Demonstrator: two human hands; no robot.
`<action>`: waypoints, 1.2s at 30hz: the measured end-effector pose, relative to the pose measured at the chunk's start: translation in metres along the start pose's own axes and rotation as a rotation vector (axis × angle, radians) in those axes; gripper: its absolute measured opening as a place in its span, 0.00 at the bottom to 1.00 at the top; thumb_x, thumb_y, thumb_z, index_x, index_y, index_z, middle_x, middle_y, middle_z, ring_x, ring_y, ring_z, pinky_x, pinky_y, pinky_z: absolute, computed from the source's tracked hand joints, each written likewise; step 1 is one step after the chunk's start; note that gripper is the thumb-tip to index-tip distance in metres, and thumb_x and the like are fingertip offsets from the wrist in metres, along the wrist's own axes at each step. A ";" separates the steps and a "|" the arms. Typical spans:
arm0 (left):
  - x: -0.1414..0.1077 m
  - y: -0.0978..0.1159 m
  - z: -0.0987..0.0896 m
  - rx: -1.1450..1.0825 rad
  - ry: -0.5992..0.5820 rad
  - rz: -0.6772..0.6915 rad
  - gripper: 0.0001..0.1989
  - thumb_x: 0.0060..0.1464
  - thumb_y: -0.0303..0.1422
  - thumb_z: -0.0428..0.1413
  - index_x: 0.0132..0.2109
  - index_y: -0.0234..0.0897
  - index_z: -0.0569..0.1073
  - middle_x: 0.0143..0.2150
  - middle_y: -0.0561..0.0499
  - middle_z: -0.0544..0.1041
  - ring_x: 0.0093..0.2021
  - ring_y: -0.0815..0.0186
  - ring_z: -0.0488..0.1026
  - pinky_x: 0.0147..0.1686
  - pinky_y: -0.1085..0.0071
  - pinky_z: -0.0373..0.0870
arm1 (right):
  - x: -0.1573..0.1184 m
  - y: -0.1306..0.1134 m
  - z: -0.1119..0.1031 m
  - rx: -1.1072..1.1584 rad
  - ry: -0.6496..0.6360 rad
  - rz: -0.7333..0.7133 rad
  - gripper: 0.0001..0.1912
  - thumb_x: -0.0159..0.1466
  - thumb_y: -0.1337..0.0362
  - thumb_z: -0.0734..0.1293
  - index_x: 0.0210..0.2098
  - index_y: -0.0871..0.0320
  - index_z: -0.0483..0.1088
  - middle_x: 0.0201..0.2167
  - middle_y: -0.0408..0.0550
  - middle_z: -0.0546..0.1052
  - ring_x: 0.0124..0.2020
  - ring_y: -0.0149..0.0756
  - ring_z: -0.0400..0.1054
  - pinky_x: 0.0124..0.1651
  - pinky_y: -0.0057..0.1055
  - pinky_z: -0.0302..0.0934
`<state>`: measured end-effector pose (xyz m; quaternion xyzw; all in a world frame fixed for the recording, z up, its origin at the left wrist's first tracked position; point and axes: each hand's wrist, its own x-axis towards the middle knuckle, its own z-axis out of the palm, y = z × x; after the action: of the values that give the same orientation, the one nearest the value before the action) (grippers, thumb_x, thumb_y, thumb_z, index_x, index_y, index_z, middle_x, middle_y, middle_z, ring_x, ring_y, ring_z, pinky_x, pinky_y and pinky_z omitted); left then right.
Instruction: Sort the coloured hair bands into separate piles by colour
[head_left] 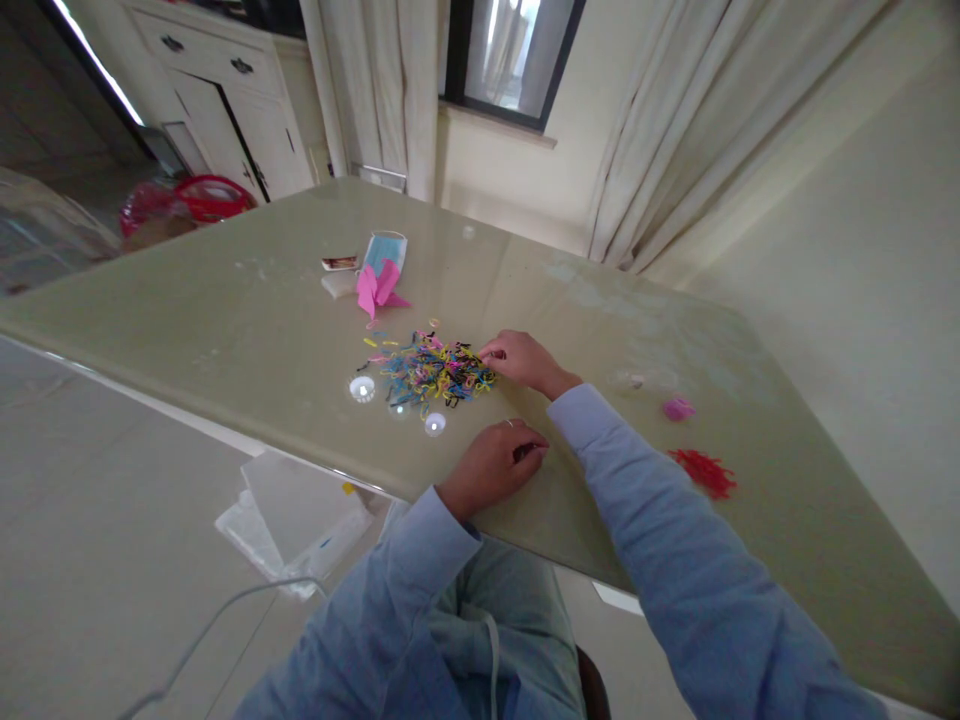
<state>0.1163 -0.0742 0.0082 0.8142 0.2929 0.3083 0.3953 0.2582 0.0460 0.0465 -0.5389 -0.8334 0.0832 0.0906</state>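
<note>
A loose pile of small multicoloured bands lies on the pale green tabletop. My right hand reaches to the pile's right edge, its fingertips pinched together at the bands; what they hold, if anything, is too small to make out. Nearer to me, my left hand rests by the table's front edge with its fingers curled and thumb against forefinger. Whatever may be between those fingertips is hidden. To the right of my right forearm is a separate heap of red pieces.
Behind the pile lie a pink folded paper shape, a blue face mask and a small white packet. A pink-purple item sits at the right. A red basket stands beyond the far left edge.
</note>
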 end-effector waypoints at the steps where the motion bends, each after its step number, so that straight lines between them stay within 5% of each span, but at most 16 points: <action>1: 0.000 0.000 0.000 0.006 -0.008 0.000 0.10 0.60 0.28 0.55 0.42 0.36 0.82 0.40 0.46 0.82 0.41 0.61 0.77 0.45 0.67 0.71 | 0.001 0.000 0.001 -0.011 -0.006 -0.007 0.14 0.62 0.64 0.66 0.40 0.59 0.83 0.31 0.49 0.78 0.34 0.35 0.66 0.39 0.29 0.54; 15: 0.001 0.003 -0.001 -0.005 -0.008 -0.011 0.10 0.61 0.28 0.55 0.42 0.34 0.82 0.40 0.45 0.82 0.41 0.60 0.77 0.45 0.66 0.71 | -0.010 0.000 0.010 0.068 0.130 0.009 0.14 0.66 0.63 0.63 0.38 0.60 0.81 0.32 0.50 0.78 0.33 0.34 0.66 0.40 0.29 0.56; 21: 0.000 0.003 -0.002 0.003 -0.006 -0.003 0.09 0.61 0.28 0.55 0.42 0.36 0.81 0.41 0.46 0.82 0.42 0.61 0.77 0.45 0.66 0.71 | -0.039 -0.018 0.001 0.580 0.391 0.173 0.11 0.62 0.60 0.68 0.35 0.60 0.81 0.32 0.49 0.80 0.32 0.32 0.68 0.38 0.29 0.60; 25: -0.001 0.002 -0.001 0.020 0.007 -0.006 0.09 0.61 0.28 0.55 0.42 0.37 0.81 0.39 0.47 0.81 0.40 0.62 0.76 0.43 0.67 0.70 | -0.076 -0.041 -0.012 1.157 0.393 0.367 0.15 0.57 0.53 0.73 0.37 0.58 0.78 0.19 0.38 0.70 0.21 0.27 0.57 0.24 0.26 0.52; 28: -0.002 0.002 0.000 0.023 0.012 -0.013 0.09 0.61 0.28 0.55 0.42 0.36 0.81 0.38 0.47 0.81 0.39 0.62 0.75 0.42 0.68 0.69 | -0.108 -0.058 -0.022 1.465 0.378 0.391 0.13 0.54 0.56 0.76 0.35 0.56 0.78 0.19 0.36 0.67 0.20 0.25 0.55 0.23 0.26 0.50; 36: -0.005 0.003 -0.002 0.010 0.010 0.009 0.09 0.63 0.29 0.54 0.42 0.35 0.80 0.36 0.48 0.79 0.37 0.64 0.74 0.40 0.68 0.67 | -0.186 -0.075 -0.022 1.624 0.453 0.407 0.07 0.60 0.59 0.74 0.35 0.55 0.78 0.19 0.36 0.64 0.19 0.24 0.53 0.24 0.27 0.48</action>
<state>0.1120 -0.0787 0.0104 0.8158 0.2929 0.3126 0.3886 0.2726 -0.1537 0.0738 -0.4498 -0.3654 0.5577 0.5943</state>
